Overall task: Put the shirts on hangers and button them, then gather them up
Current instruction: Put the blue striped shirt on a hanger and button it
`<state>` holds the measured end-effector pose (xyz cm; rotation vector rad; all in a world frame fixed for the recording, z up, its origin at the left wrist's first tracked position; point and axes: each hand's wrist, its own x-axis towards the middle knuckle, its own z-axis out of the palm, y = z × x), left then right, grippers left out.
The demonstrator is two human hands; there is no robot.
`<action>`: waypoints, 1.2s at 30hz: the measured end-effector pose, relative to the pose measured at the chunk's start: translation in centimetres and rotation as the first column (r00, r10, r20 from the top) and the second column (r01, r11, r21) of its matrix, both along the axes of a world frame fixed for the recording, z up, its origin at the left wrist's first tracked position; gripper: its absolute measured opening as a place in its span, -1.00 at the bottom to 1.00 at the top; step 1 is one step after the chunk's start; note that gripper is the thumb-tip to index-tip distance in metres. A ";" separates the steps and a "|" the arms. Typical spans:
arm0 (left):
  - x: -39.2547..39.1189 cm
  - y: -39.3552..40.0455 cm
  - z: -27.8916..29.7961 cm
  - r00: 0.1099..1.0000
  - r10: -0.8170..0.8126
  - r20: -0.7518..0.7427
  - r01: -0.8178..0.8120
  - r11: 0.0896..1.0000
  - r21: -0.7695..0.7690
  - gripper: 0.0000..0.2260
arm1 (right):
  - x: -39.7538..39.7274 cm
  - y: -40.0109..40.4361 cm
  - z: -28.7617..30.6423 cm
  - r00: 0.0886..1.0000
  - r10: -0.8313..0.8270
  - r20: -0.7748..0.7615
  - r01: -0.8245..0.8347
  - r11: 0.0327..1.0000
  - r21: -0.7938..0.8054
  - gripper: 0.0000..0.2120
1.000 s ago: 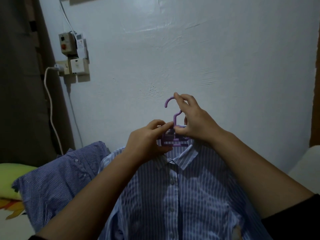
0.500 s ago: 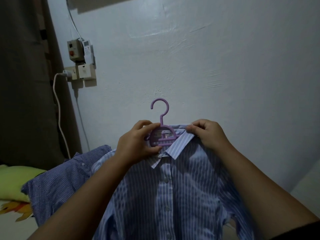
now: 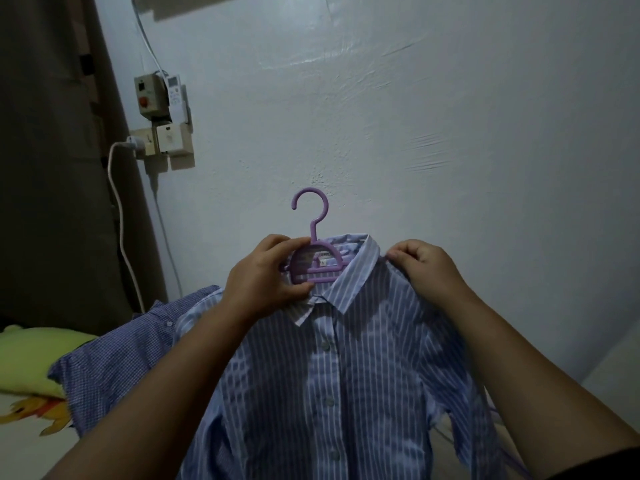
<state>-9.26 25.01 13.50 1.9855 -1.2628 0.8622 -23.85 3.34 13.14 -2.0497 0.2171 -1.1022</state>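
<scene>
Hanging in front of a pale wall, the striped shirt sits on a purple hanger and is held up by both hands. The left hand grips the middle part of the hanger, its thumb under the lower bar and its fingers curled over the top, just beside the left collar point. The right hand pinches the cloth at the shirt's right shoulder, next to the collar, with the fingers bent. The hook of the hanger stands upright above the collar. The front of the shirt shows a row of buttons going down the middle, and the visible ones look closed. Behind the shirt on the left lies a checked shirt on the bed, and it touches a green pillow. On the wall at upper left there are a switch box and a socket with a white cable that hangs down.
</scene>
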 end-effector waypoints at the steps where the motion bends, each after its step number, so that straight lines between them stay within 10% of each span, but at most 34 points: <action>1: 0.0 -0.1 0.0 1.000 0.014 0.003 -0.014 1.000 0.007 -0.36 | 0.0 0.0 -0.1 0.999 -0.011 -0.049 0.010 0.999 -0.034 -0.88; 7: -0.2 -1.0 -0.1 0.998 0.063 0.032 -0.064 0.997 0.046 -0.35 | 0.2 1.4 1.6 0.996 0.091 0.004 -0.091 0.994 0.067 -0.80; 13: -0.5 -1.8 -0.2 0.992 0.117 0.054 -0.120 0.991 0.051 -0.35 | 1.7 2.9 1.6 0.978 -0.196 -0.076 0.172 0.953 -0.248 -0.87; 19: -0.5 -1.8 -0.1 0.991 0.133 0.012 -0.134 0.991 0.029 -0.36 | 1.7 3.3 0.2 0.994 -0.074 0.084 0.058 0.982 0.179 -0.79; 23: -0.4 -2.0 0.0 0.989 0.148 -0.015 -0.147 0.989 0.029 -0.36 | 2.1 5.0 -1.9 0.941 0.206 0.270 -0.339 0.627 0.702 -0.81; 29: -0.4 -1.9 -0.2 0.990 0.134 -0.040 -0.132 0.990 0.039 -0.36 | 2.2 5.7 -2.8 0.882 0.211 0.420 -0.470 0.448 0.760 -0.93; 36: -0.5 -1.9 -0.3 0.994 0.101 -0.046 -0.100 0.994 0.032 -0.36 | 2.2 5.3 -3.0 0.812 0.273 0.517 -0.566 0.588 0.579 -0.75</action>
